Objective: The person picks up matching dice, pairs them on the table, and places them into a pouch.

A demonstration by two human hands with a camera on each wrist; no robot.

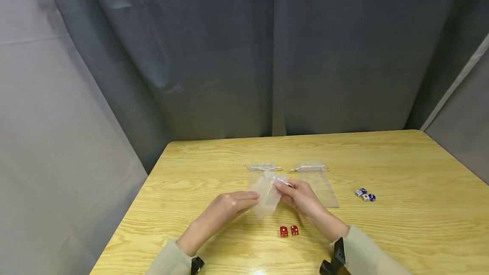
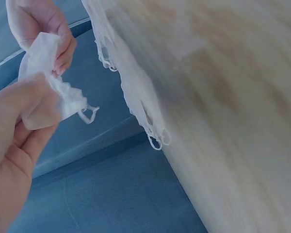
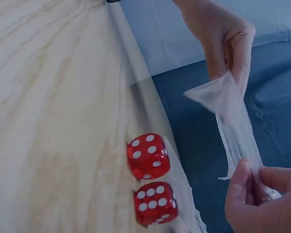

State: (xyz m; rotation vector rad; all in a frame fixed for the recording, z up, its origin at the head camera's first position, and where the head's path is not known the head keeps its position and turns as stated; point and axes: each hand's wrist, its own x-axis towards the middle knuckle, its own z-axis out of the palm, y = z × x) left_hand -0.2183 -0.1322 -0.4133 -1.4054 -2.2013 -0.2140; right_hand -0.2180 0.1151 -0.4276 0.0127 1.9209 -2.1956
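Note:
A small sheer white drawstring pouch is held up between both hands above the table. My left hand pinches its lower end, with the fingers partly behind the thin fabric in the left wrist view. At its gathered top, my right hand pinches the pouch between thumb and fingers; a loop of white cord hangs from that end. Two red dice with white pips lie on the table just below the hands, side by side in the right wrist view.
Behind the hands, two more sheer pouches lie flat, one partly hidden by the held pouch. Several blue and white dice sit together to the right on the wooden table. Grey curtains hang behind the table.

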